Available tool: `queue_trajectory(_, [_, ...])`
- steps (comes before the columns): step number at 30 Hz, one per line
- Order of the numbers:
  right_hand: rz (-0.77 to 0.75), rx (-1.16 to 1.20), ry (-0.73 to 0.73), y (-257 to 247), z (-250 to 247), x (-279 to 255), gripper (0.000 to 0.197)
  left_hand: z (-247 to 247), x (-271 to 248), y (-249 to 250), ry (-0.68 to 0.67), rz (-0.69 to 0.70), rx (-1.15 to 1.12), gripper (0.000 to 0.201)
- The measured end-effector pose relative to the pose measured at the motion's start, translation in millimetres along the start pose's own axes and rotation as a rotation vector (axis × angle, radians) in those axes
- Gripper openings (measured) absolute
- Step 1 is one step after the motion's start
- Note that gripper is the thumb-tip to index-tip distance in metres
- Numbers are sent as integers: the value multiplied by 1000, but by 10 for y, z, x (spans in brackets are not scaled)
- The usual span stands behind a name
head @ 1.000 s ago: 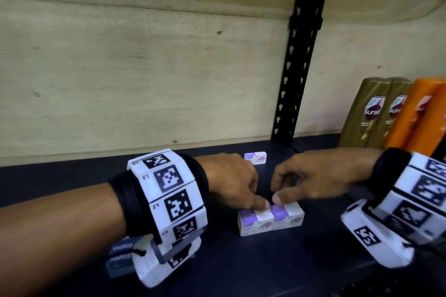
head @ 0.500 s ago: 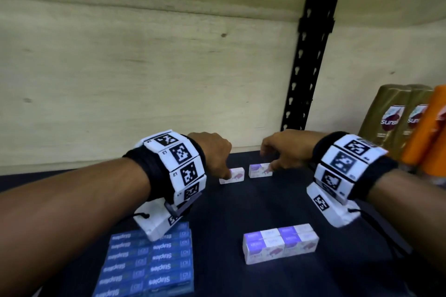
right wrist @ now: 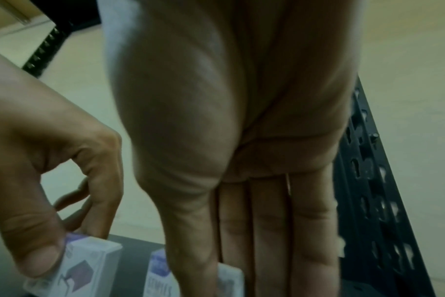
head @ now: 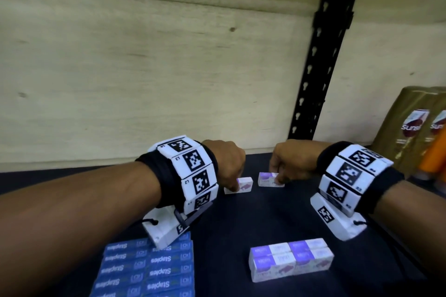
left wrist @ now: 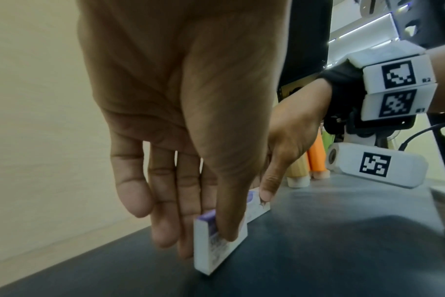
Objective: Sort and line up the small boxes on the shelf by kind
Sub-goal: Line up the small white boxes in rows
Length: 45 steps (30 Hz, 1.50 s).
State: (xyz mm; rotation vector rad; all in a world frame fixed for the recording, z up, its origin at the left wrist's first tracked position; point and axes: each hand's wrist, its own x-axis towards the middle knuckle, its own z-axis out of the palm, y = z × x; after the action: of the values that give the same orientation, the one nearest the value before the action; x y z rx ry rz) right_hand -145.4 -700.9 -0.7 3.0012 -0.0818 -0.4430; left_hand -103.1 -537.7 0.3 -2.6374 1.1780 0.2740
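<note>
Change: hands gone from the front purple-and-white staple-box block (head: 292, 259) to the back of the shelf (head: 241, 229) within the last second; each now on a loose box.
Left hand (head: 225, 164): thumb and fingers pinching left purple staple box (head: 239, 185), seen clearly in left wrist view (left wrist: 217, 244); box on edge, touching the shelf deck.
Right hand (head: 293, 159): thumb in front, fingers behind right purple staple box (head: 269, 179); pinch grip, box touching the deck as far as visible.
Loose boxes: near each other, small gap between, at 12 o'clock from the front block and well apart from it, close to the wooden back panel (head: 144, 79).
Front block: several purple boxes packed tight in rows, at 5 o'clock from the hands.
Blue Staples boxes (head: 147, 270): own tidy group at 7 o'clock, front left, partly under the left wrist camera.
Off-task: Sunsilk bottles (head: 420, 132) at 3 o'clock, past the black upright (head: 323, 55).
Meaning: block judged finished for now, last two purple strays being collected.
Next: likely carry both toward 6 o'clock and butt them against the block, labels matching.
Risk: light boxes, thin pinch; could tip or nudge the block out of line on contact.
</note>
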Motion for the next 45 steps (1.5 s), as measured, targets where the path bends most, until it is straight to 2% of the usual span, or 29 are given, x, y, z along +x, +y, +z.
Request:
queue_trajectory(9, [-28,17,-81,-5,77,-485,12,-25,-359,278,-71,111,11,28])
queue_trajectory(13, [-34,19,-129,10,101,-733,11,30,-528,369,-81,100,-17,20])
queue_trajectory(22, [-41,33,-200,10,137,-1092,12,103,-800,397,-102,100,-131,17])
queue_trajectory(25, [-46,23,-219,-29,145,-1158,18,141,-854,374,-92,122,-153,28])
queue_trajectory(29, [-47,-19,-275,-86,119,-1236,42,170,-919,393,-144,140,-164,51])
queue_trajectory(31, [-38,-18,-301,-113,117,-1264,51,179,-934,433,-155,138,-165,55])
queue_trajectory(45, [-123,-68,-193,-269,219,-1217,48,203,-812,706,-57,111,-176,51])
